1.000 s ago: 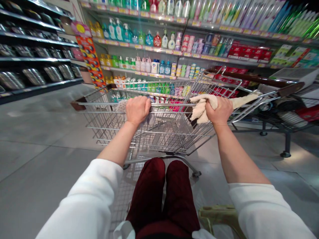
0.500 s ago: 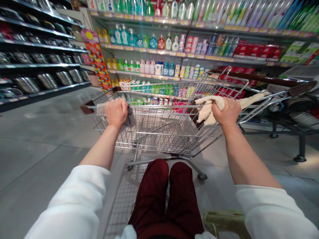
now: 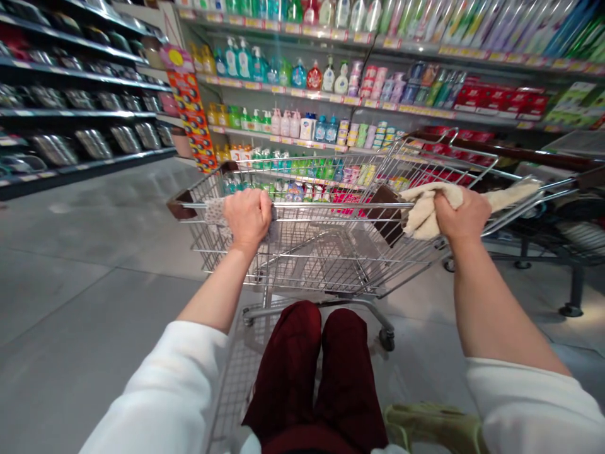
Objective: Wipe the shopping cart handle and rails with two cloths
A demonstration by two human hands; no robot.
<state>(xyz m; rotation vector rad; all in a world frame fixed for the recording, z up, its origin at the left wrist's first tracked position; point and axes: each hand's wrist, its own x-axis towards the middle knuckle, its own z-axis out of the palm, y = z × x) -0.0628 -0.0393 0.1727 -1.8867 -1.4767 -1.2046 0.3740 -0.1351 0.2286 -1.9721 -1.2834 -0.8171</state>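
My left hand is closed around the top rail of a wire shopping cart, with a small speckled grey cloth poking out beside it. My right hand grips a crumpled beige towel against the same rail, and the towel's long end trails off to the right. The cart's basket holds no visible goods. A dark brown panel sits on the rail between my hands.
Shelves of bottled soaps and detergents fill the far side. Metal pots line dark shelves at left. A black-legged rack stands right, on a grey tile floor. A pale green object lies near my maroon-trousered legs.
The cart and both hands have shifted right across the view against the shelves, my right hand the most. Both hands keep the same hold.
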